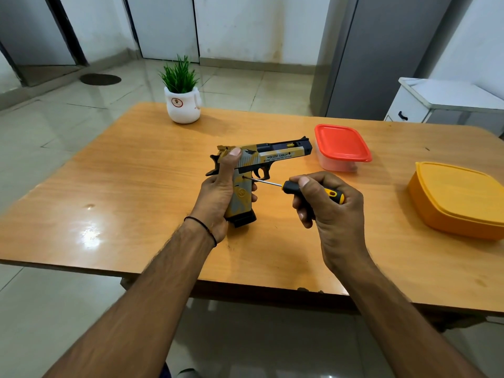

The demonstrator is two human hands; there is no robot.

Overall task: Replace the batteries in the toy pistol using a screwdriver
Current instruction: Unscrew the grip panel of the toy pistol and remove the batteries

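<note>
The left hand (pixel 218 192) is wrapped around the grip of the toy pistol (pixel 261 159), thumb pressed up along the rear of the slide and fingertips curling round the far side of the grip. It holds the pistol upright just above the desk (pixel 136 186), barrel pointing right and the black magazine base at the bottom. The right hand (pixel 327 205) is closed around the black-and-yellow handle of a screwdriver (pixel 308 190), thumb lying on top. The thin metal shaft runs leftward, and its tip meets a small hole in the side of the grip, just behind the trigger. A dark thread band circles the left wrist.

Further right on the desk stands a clear container with a red lid (pixel 341 145), close to the pistol's muzzle. An orange lidded box (pixel 458 200) sits near the right edge. At the far side stands a white pot with a green plant (pixel 182 99). Beyond the desk, a white cabinet (pixel 436 102) stands on the tiled floor
</note>
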